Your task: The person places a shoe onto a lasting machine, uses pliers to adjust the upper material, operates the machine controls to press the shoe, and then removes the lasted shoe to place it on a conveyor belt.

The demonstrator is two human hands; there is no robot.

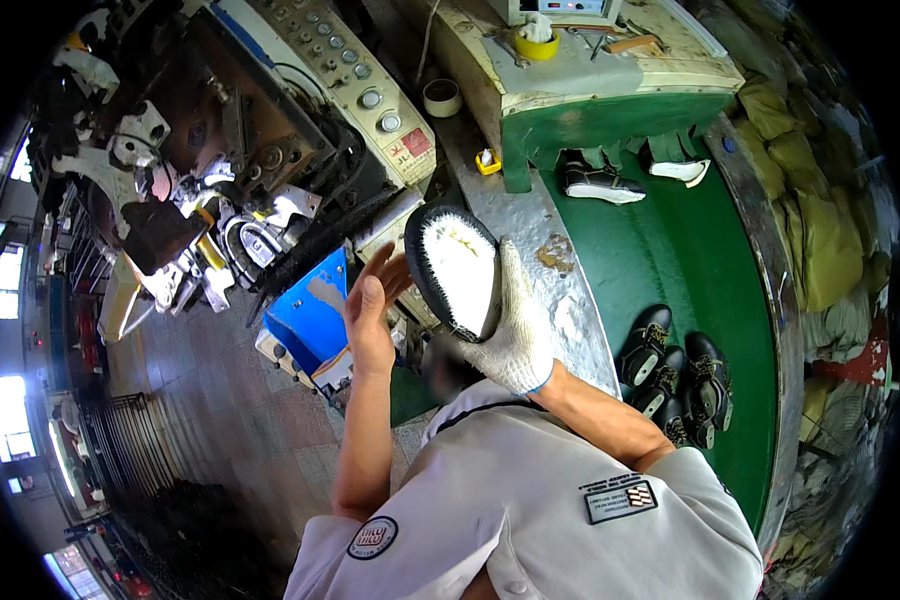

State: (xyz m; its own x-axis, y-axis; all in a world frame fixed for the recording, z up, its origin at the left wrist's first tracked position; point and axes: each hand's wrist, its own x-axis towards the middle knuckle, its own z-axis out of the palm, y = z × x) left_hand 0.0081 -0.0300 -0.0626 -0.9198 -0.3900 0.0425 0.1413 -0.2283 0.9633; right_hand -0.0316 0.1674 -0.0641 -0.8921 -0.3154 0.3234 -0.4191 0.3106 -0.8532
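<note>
Lasted shoe upper (460,268) is held in the air, sole side to the cam, by the left edge of the grey metal ledge (572,318) — R hand (522,338), in a knit glove, has it: thumb across one end, fingers close together along its right side, so it's pinched btwn them. L hand (374,310) is bare, fingers loosely extended w/ thumb apart, right by the upper's left rim; can't tell if any fingertip touches. Progress, judging by looks: black edge is turned in round the white bottom, so pulling-over is prob. done; no outsole shows on it, so that side looks unfinished. Whether the white surface has had any treatment — can't tell. Elsewhere, black lace-up shoes (708,372) cluster near the left edge of the green conveyor belt (720,245), toward its near end; two black-and-white shoes (600,182) are at its far end, partly under the green-sided housing (620,118). Cluster's undersides are mostly hidden, so its stage isn't readable.
</note>
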